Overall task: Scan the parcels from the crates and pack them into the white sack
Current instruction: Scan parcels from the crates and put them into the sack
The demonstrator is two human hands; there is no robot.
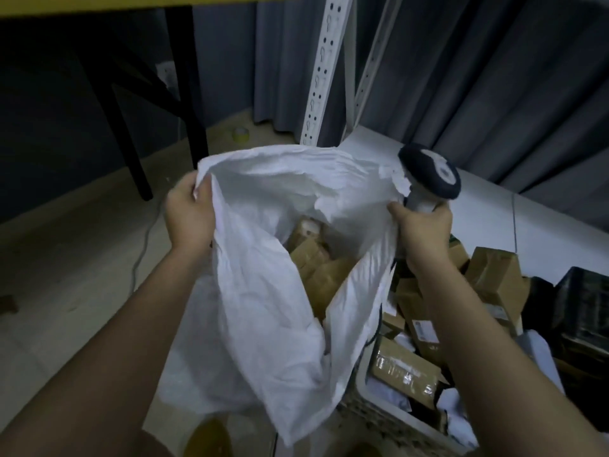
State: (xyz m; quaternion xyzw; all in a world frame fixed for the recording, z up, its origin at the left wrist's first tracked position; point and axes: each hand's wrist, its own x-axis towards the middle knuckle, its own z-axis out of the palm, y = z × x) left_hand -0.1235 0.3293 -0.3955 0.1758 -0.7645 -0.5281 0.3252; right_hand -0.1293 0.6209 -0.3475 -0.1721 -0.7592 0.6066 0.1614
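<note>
Head view looks down on a pale tiled floor [75,258] in a dim room, with grey curtains [494,77] behind and a perforated white shelf post [321,70] rising at the back. At upper left, black table legs [194,103] stand under a yellow top [148,0]; a tape roll [240,134] lies on the floor past them, and a thin cable [140,255] trails across the tiles.

Left hand [189,212] grips the sack [263,291] by its left rim, fingers curled over the edge. Right hand [423,229] is closed round the scanner [428,176] handle and also pinches the sack's right rim, so the mouth is held wide. Brown parcels [316,258] lie inside the sack.

Just right of the sack stands a white crate [392,413], its near wall touching the sack's side, with more boxes [405,374] and pale mailers in it. Further boxes [497,278] pile behind it against a low white shelf [494,209]. A black crate [586,305] sits at the far right edge. Bare floor lies to the left of the sack.
</note>
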